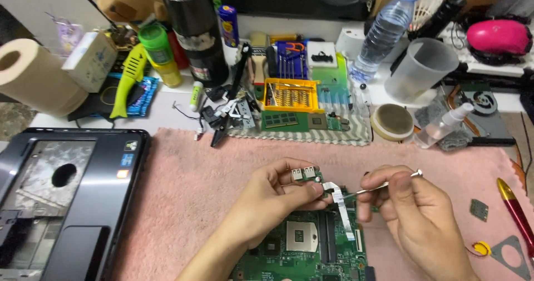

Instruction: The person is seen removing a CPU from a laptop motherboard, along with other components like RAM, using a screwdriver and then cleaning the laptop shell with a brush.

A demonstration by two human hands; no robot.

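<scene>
A pink mat [200, 175] is spread over the desk, and a dismantled laptop shell [61, 203] is laid on its left edge. A green motherboard [303, 247] is set on the mat at the bottom centre, under both hands. Behind the mat, a paper roll [33, 75], a water bottle [384, 33] and a translucent cup [420, 69] are lined up, with a yellow bit tray [289, 94] between them. The left hand [272, 203] is closed on a small port board [306, 175], pinched between thumb and fingers just above the motherboard. A white ribbon cable [342, 208] is seen running from that board down across the motherboard. The right hand [417, 214] is closed around thin metal tweezers [384, 186], their tip brought to the cable's upper end. A red pen [514, 208] and a small chip [478, 209] are left on the mat at the right.
</scene>
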